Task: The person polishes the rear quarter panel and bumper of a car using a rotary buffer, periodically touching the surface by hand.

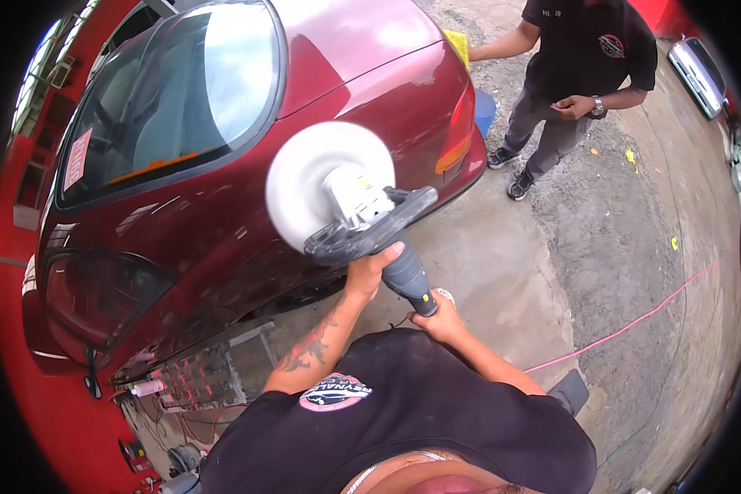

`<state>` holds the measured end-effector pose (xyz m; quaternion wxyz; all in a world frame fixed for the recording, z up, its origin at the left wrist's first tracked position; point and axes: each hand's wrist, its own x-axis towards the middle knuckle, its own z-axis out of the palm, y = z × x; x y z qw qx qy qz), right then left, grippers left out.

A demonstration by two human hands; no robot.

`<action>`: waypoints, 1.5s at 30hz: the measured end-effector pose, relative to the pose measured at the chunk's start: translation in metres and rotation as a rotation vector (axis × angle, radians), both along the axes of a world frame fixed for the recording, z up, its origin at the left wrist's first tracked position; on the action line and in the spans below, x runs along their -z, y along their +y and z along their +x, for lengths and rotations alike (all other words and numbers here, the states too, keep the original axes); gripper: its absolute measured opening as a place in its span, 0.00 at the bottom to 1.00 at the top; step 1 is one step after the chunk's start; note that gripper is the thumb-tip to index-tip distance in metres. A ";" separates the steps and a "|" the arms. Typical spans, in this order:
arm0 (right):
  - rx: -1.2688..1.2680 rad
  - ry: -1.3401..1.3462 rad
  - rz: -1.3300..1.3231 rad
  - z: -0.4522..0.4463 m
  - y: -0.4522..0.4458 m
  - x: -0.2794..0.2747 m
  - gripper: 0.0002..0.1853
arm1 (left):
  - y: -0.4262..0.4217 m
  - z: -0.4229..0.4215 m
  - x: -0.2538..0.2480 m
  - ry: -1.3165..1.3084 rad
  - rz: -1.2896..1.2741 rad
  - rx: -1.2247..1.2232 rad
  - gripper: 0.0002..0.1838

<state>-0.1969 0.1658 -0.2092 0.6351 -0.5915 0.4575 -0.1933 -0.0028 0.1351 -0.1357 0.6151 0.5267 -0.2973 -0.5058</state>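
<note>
A polishing machine (407, 276) with a black D-shaped handle and a round white pad (329, 177) is held up beside a dark red car (370, 119). The pad overlaps the car's rear side panel in view; whether it touches the paint I cannot tell. My left hand (372, 272) is closed round the machine near its handle. Farther down, my right hand (443, 319) grips the rear end of the grey body.
A co-worker (589, 49) in a black shirt stands behind the car, one hand on a yellow cloth (457, 45). Near them is a blue bucket (485, 113). A pink hose (626, 328) crosses the floor at right. Bottles and cables lie at lower left.
</note>
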 end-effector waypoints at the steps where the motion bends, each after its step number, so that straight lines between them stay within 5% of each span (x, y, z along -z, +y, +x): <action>1: 0.035 0.022 0.038 -0.010 -0.009 0.001 0.24 | -0.018 -0.011 -0.001 -0.008 -0.008 0.032 0.23; 8: 0.304 -0.066 0.141 -0.060 -0.083 -0.001 0.14 | -0.146 -0.079 -0.009 -0.168 -0.021 0.260 0.25; 13: 0.374 -0.153 0.211 -0.070 -0.119 -0.017 0.18 | -0.204 -0.106 0.003 -0.273 -0.004 0.258 0.26; 22: 0.138 0.002 0.100 -0.065 -0.082 0.012 0.20 | -0.105 -0.078 -0.009 -0.255 -0.023 0.037 0.35; 28: -0.283 0.161 -0.084 -0.028 -0.083 0.020 0.13 | -0.013 -0.020 0.003 0.037 0.008 -0.235 0.31; 31: -0.583 0.201 -0.053 -0.005 -0.091 0.010 0.19 | 0.042 -0.009 0.024 0.147 -0.068 -0.458 0.31; 34: -0.832 0.028 -0.161 0.019 -0.069 0.070 0.29 | 0.115 0.001 0.033 0.233 -0.094 -0.658 0.33; 35: -0.909 0.054 -0.133 0.034 -0.058 0.058 0.39 | 0.138 -0.001 0.035 0.223 -0.102 -0.747 0.34; 45: -1.486 0.047 -0.310 0.160 0.008 0.009 0.44 | 0.278 -0.001 0.066 0.303 -0.302 -1.269 0.36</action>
